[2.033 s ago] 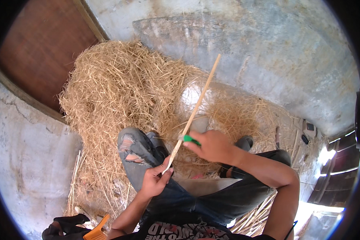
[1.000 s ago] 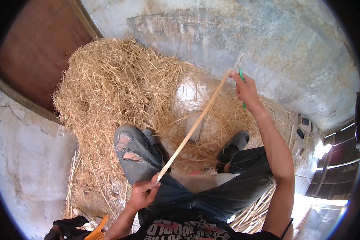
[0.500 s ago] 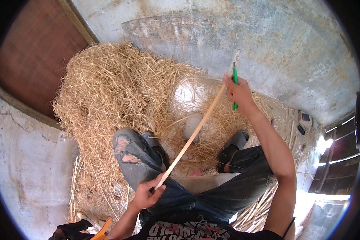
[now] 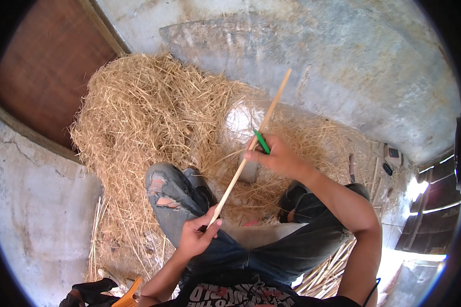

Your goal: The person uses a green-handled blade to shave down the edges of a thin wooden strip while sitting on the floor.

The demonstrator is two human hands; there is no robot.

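Note:
A long thin wooden stick (image 4: 251, 148) slants from my lap up toward the wall. My left hand (image 4: 197, 238) pinches its lower end above my jeans-clad knee (image 4: 164, 187). My right hand (image 4: 277, 157) is closed around a small green-handled tool (image 4: 262, 141) and presses it against the stick about midway along its length. I sit on the ground with both legs bent.
A big heap of dry straw (image 4: 143, 117) lies in front of me and to the left. A pale rounded object (image 4: 243, 123) sits half buried in it. Concrete wall (image 4: 343, 66) behind, wooden door (image 4: 41, 66) at left. Several sticks (image 4: 328, 268) lie at my right hip.
My right hand with the green tool has slid back down the stick from near its far tip to its middle. The left hand stays on the lower end.

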